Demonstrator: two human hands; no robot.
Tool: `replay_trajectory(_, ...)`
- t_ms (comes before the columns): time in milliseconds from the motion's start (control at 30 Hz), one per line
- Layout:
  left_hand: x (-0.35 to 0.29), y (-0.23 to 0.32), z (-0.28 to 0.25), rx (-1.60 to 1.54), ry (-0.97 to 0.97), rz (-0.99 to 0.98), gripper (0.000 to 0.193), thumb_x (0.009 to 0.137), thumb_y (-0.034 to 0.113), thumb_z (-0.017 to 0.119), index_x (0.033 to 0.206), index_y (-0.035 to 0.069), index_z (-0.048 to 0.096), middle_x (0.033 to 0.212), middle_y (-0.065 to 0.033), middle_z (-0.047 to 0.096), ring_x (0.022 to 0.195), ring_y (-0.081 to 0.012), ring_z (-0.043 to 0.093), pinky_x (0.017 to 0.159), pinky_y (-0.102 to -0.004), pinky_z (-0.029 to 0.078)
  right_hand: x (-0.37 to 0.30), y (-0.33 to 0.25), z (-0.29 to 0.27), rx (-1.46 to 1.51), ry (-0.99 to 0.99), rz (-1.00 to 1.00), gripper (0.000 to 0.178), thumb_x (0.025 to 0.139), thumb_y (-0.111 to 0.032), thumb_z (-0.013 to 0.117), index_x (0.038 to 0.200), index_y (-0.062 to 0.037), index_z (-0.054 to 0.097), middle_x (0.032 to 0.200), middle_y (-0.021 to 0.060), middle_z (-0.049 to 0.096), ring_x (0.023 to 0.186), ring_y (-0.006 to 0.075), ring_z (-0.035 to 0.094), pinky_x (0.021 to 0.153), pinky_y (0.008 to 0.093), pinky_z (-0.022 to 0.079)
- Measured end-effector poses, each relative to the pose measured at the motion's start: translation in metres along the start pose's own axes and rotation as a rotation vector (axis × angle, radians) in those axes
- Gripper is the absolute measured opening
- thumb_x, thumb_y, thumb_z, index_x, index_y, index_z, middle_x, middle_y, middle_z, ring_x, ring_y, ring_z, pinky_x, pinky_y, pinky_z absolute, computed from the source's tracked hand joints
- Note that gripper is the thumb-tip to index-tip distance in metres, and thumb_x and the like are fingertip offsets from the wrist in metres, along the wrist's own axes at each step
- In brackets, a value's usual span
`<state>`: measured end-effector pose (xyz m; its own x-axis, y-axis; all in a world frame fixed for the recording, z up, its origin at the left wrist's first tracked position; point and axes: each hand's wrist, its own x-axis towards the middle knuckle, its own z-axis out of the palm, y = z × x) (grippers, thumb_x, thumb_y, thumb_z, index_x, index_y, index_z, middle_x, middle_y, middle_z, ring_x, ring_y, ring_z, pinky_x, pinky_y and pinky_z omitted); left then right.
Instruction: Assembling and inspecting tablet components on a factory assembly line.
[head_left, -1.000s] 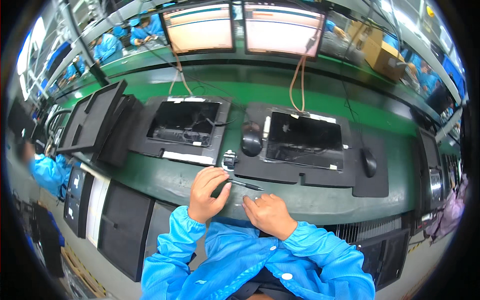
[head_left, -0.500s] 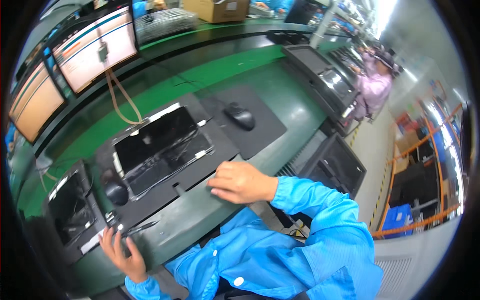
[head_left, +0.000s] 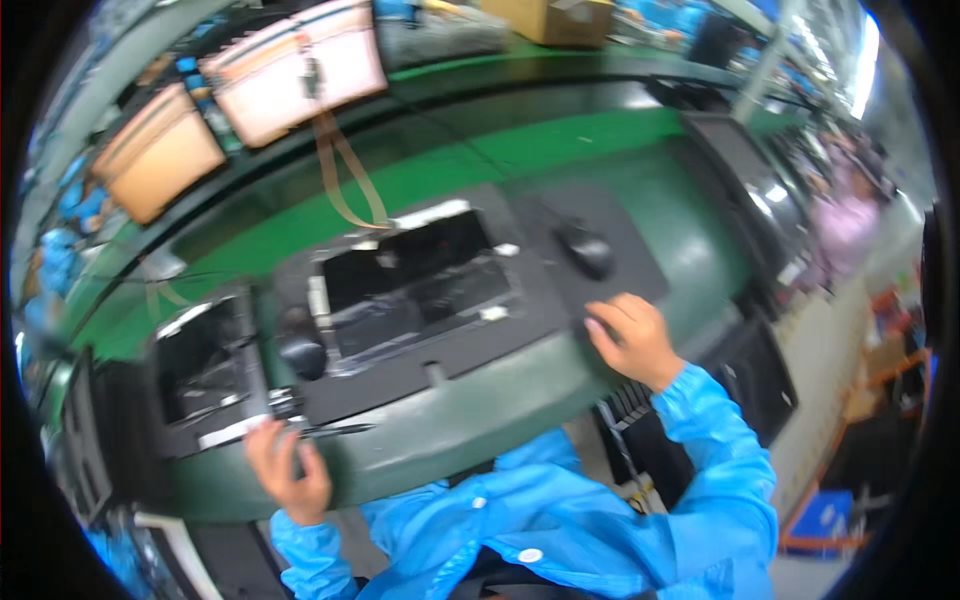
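Observation:
My left hand (head_left: 283, 470) rests at the near edge of the green bench, its fingers closed on a thin dark tool (head_left: 335, 430) that points right. My right hand (head_left: 630, 338) lies on the edge of the black mat (head_left: 640, 265), fingers bent, with nothing visible in it. A black mouse (head_left: 588, 248) sits on that mat just beyond the hand. Between my hands lies a black laptop (head_left: 415, 280) in its black tray. A second mouse (head_left: 302, 355) and another laptop (head_left: 200, 358) are further left. The picture is blurred.
Two lit monitors (head_left: 300, 70) (head_left: 155, 150) hang over the back of the green bench (head_left: 450, 165), with a tan cable (head_left: 345, 170) looping down. Black trays stand at the far left (head_left: 85, 440). A person in pink (head_left: 845, 220) is at the right, a blue crate (head_left: 825, 515) below.
My view has swung to the right and tilted. My right hand has left the left hand and moved out to the right onto the black mat near the mouse. The left hand stays at the bench edge.

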<state>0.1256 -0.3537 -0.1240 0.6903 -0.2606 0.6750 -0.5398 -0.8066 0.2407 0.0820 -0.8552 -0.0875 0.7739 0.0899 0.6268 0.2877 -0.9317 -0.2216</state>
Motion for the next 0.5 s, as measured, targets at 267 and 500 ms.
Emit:
replay_trajectory(267,0.086,0.103,0.028,-0.183,-0.295,0.173,0.037,0.081,0.02,0.082,0.113,0.004,0.074,0.135,-0.0128,0.066,0.138,-0.0375,0.054,0.121,-0.069,0.02,0.094,0.004,0.05,0.063,-0.084,-0.171,0.027,0.08,-0.01,0.078,0.106,-0.0028,0.072,0.11,0.0109,0.068,0.107,0.0318,0.063,0.091,0.044,0.05)
replay_trajectory(500,0.122,0.105,0.104,-0.016,-0.353,0.18,0.063,0.092,0.042,0.071,0.137,0.0,0.06,0.149,-0.0243,0.051,0.146,-0.0383,0.042,0.122,-0.0689,0.012,0.121,0.03,0.082,0.196,-0.368,-0.115,0.032,0.086,-0.017,0.074,0.114,-0.0027,0.073,0.122,0.0123,0.067,0.119,0.0326,0.06,0.102,0.0456,0.048)
